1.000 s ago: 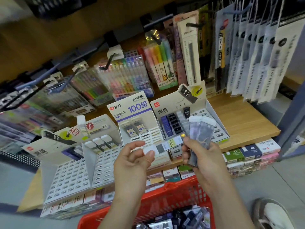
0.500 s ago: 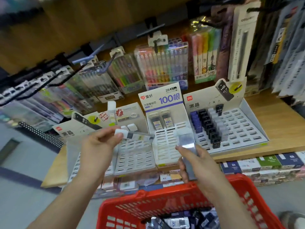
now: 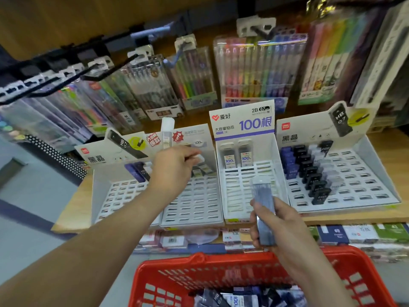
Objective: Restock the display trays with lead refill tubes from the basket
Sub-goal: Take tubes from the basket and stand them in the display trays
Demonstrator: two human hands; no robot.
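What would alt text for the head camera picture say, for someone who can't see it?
A person's left hand pinches a white-capped refill tube over the second display tray from the left, while the right hand grips more tubes above a red basket. Pen packs hang behind.

Left hand (image 3: 174, 167) is moving its white-capped refill tube (image 3: 198, 157) forward into the second display tray (image 3: 192, 209); right hand (image 3: 281, 229) is lowering its tube stack (image 3: 263, 204).

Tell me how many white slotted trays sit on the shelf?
4, side by side on the wooden shelf: the leftmost white cardboard display tray, the second tray where the left hand reaches, the third tray with the 100 sign, the rightmost tray. None looks hidden.
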